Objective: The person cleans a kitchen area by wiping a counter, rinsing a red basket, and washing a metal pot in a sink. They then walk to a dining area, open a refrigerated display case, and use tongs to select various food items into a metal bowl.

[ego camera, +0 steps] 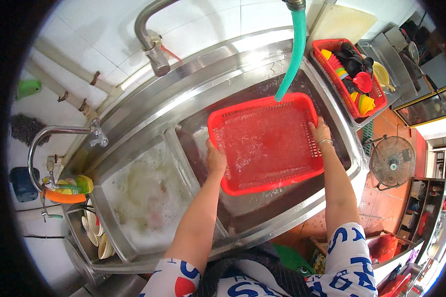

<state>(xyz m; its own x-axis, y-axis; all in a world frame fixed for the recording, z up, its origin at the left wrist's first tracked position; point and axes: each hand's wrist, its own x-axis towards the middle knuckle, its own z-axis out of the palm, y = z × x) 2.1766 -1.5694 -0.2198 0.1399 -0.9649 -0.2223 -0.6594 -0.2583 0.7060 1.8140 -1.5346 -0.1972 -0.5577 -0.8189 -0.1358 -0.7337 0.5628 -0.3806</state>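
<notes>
A red plastic basket (pixel 264 144) with perforated sides sits in the right basin (pixel 241 219) of a stainless steel sink, its floor wet. My left hand (pixel 216 159) grips its left rim, and my right hand (pixel 320 131) holds the right rim; a bracelet circles that wrist. Over the basket's far edge hangs a green hose (pixel 297 55), its lower end just above or at the rim. I cannot tell whether water runs from it. Murky water partly fills the basin around the basket.
Foamy water (pixel 148 193) fills the left basin. Plates (pixel 93 226) stand in a narrow compartment at far left. A metal faucet (pixel 158 61) overhangs the back. Right of the sink, another red basket (pixel 347 80) holds colourful and black utensils. A floor fan (pixel 393 161) stands beyond.
</notes>
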